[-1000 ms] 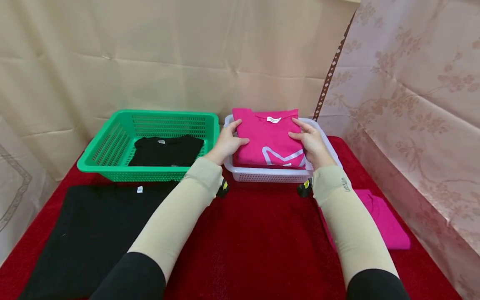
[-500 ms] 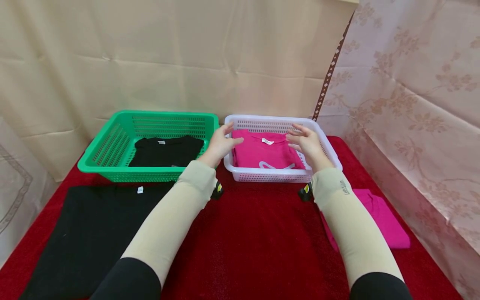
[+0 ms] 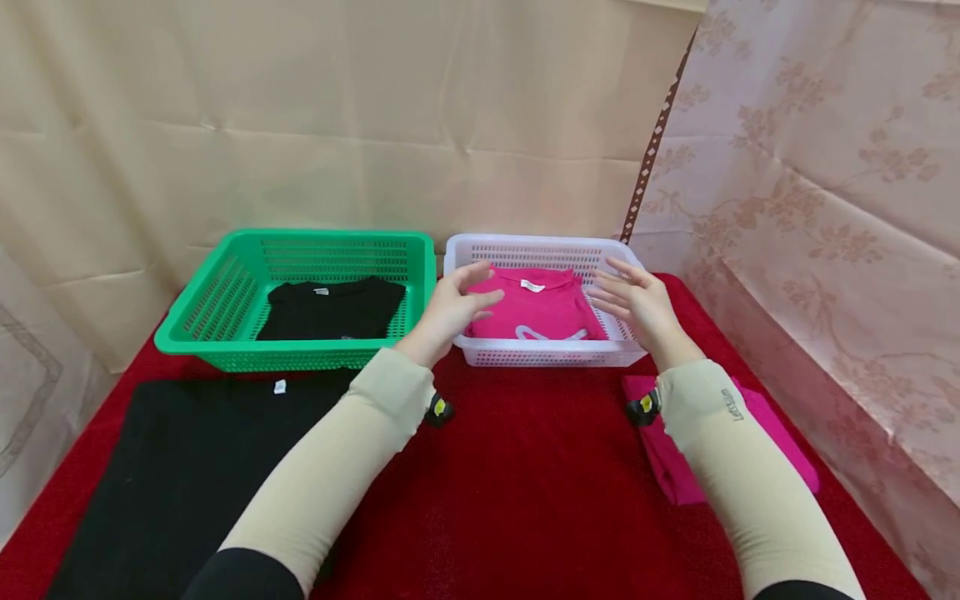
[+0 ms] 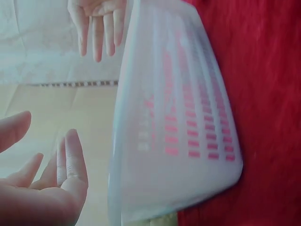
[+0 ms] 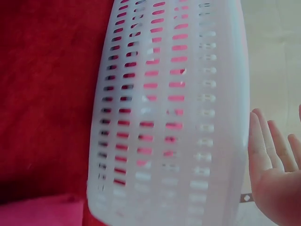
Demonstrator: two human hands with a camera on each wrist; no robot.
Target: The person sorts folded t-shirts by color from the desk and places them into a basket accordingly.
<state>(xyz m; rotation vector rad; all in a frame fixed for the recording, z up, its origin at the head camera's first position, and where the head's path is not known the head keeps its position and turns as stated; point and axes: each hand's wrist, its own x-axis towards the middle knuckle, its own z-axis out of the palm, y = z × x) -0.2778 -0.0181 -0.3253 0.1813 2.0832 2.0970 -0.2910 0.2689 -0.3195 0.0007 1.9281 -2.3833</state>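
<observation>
Red cloth [image 3: 465, 517]: since open room is left along its near middle, the arms can be drawn back there without the garments being brushed.
Flat black shirt [image 3: 187, 467]: spread at near left, partly covered by the left sleeve [image 3: 322, 475].
Folded pink garment [image 3: 678, 467]: laid at near right, crossed by the right sleeve [image 3: 750, 479].
Left hand [image 3: 450, 310], right hand [image 3: 641, 307]: held well apart with fingers spread, nothing gripped; the left is poised over the near left corner of the white basket [image 3: 551, 345], the right over its right rim.
Pink shirt [image 3: 551, 310]: laid inside the white basket, some room being left at its right and far side. A second ago it was held up between both hands; now it is let go, so its placing can be judged finished.
Green basket [image 3: 300, 347]: set to the left, its rim only narrowly parted from the white one; the folded black shirt [image 3: 333, 310] is contained in it.
Cream curtain [image 3: 360, 117]: hung beyond both far rims.
</observation>
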